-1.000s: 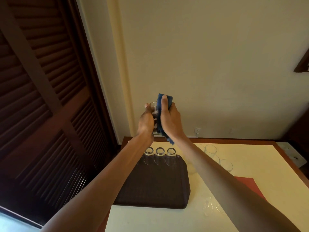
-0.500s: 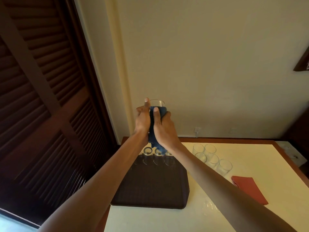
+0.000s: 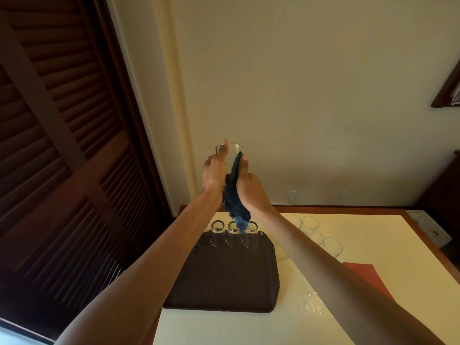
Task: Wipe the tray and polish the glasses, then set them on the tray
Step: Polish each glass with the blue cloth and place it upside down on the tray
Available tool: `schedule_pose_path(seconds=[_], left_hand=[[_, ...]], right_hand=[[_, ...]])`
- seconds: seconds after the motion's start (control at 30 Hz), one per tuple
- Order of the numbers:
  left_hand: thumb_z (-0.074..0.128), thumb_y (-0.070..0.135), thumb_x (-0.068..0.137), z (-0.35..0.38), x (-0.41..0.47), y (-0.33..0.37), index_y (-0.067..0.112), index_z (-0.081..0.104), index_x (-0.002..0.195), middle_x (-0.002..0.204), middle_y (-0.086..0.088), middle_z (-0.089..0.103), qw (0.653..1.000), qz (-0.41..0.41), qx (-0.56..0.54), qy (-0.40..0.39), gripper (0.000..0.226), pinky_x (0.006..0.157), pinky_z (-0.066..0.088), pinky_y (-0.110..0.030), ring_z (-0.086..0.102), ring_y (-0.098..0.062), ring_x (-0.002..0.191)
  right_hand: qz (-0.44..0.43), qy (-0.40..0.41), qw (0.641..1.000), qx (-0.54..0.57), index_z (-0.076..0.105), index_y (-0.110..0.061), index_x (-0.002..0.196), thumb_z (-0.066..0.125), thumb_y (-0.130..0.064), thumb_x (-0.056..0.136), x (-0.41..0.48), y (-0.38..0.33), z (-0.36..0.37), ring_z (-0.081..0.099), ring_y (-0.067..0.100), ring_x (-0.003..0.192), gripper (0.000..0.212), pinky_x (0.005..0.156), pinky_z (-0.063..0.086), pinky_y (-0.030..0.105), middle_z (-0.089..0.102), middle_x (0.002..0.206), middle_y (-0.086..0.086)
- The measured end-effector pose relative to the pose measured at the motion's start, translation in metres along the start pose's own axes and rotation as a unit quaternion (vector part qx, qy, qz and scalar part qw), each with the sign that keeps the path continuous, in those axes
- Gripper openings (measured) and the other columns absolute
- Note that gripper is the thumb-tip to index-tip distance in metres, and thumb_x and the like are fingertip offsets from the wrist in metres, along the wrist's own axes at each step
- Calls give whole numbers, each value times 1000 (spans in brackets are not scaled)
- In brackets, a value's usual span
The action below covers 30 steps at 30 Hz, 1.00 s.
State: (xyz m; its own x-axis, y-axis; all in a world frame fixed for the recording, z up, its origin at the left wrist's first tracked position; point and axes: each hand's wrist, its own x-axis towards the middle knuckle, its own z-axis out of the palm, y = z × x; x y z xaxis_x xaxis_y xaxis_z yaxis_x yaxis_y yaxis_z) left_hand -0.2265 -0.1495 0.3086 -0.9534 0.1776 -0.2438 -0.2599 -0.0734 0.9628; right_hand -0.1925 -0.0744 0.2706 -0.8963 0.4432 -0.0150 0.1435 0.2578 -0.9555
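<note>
Polishing partly done: left hand (image 3: 214, 170) gripping a raised glass (image 3: 230, 148) at frame centre, right hand (image 3: 249, 188) pressing a blue cloth (image 3: 234, 200) against it, three glasses (image 3: 233, 226) already on the tray (image 3: 224, 282), other glasses (image 3: 310, 224) waiting at right on the tabletop (image 3: 373, 245).

Cream wall (image 3: 311, 108) ahead, dimly lit. Dark louvred wooden door (image 3: 62, 158) fills left side. Pale vertical trim (image 3: 171, 95) between door and wall. White socket (image 3: 291, 194) low on wall, above far edge of table (image 3: 373, 245). Table: cream top, reddish wood border. Dark frame corner (image 3: 448, 90) upper right. Dark cabinet (image 3: 445, 190) far right.
</note>
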Motion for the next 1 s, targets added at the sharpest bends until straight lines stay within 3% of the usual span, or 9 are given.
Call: schedule_pose_path(seconds=[0.13, 0.3, 0.4, 0.5, 0.6, 0.67, 0.8, 0.93, 1.0], left_hand=[[51, 65, 99, -1, 4, -10, 17, 59, 133, 117, -8, 70, 999, 4, -36, 7, 59, 73, 55, -32, 69, -22, 103], [38, 57, 108, 7, -1, -11, 17, 58, 137, 110, -5, 72, 999, 17, -43, -16, 53, 87, 58, -40, 71, -22, 101], [43, 63, 104, 8, -3, -8, 23, 50, 129, 109, 0, 65, 1000, 26, -9, -12, 47, 78, 52, -34, 64, -14, 96], [56, 64, 97, 5, 0, -6, 22, 51, 129, 114, -4, 66, 1000, 13, -7, -5, 53, 90, 56, -42, 66, -22, 101], [53, 66, 98, -2, 5, -2, 18, 56, 140, 121, -1, 64, 1000, 4, 10, 8, 64, 96, 51, -40, 62, -24, 110], [54, 64, 98, -4, 6, -6, 17, 63, 129, 118, -3, 69, 1000, 1, -7, 7, 57, 94, 54, -40, 66, -24, 108], [50, 60, 102, -3, 3, -21, 18, 73, 114, 107, -10, 77, 998, -4, -58, -5, 50, 96, 59, -48, 74, -28, 101], [39, 65, 102, 1, -2, -24, 23, 72, 126, 123, -18, 72, 999, 15, -26, -17, 58, 88, 60, -41, 69, -36, 110], [44, 77, 92, 2, -3, -20, 30, 71, 121, 124, -11, 72, 1000, 21, -7, -15, 61, 97, 57, -45, 69, -31, 112]], right_hand=[[-85, 36, 996, -12, 50, -6, 110, 30, -50, 106, -6, -1, 4, 62, 9, 68, 49, 49, 42, 10, 62, 81, -1], [-89, 83, 993, 7, 58, 0, 98, 29, -52, 106, 10, -21, -9, 59, 4, 50, 61, 44, 40, 14, 62, 69, 2], [5, 40, 998, 58, 68, -4, 92, 20, -64, 102, 22, -19, -13, 68, 17, 67, 77, 62, 52, 29, 69, 77, 8], [60, 4, 997, 53, 71, -7, 103, 17, -70, 98, 18, -11, -4, 71, 26, 84, 83, 80, 58, 40, 73, 92, 14], [37, -24, 999, -22, 66, -3, 104, 15, -63, 102, 3, -2, 1, 66, 19, 75, 78, 60, 49, 22, 68, 85, 11], [-16, -4, 1000, -22, 57, -4, 109, 23, -56, 105, -5, 5, 3, 64, 15, 72, 62, 51, 42, 15, 65, 85, 7], [-107, 62, 992, 13, 46, -10, 111, 38, -45, 106, -6, 0, 7, 65, 13, 71, 37, 51, 44, 10, 64, 85, -1], [-69, 96, 993, 8, 60, -3, 100, 26, -57, 105, 9, -10, -3, 66, 16, 64, 64, 51, 45, 18, 67, 76, 4], [-42, 77, 996, 32, 67, -3, 91, 20, -60, 104, 11, -10, -4, 68, 22, 70, 75, 60, 50, 28, 69, 77, 9]])
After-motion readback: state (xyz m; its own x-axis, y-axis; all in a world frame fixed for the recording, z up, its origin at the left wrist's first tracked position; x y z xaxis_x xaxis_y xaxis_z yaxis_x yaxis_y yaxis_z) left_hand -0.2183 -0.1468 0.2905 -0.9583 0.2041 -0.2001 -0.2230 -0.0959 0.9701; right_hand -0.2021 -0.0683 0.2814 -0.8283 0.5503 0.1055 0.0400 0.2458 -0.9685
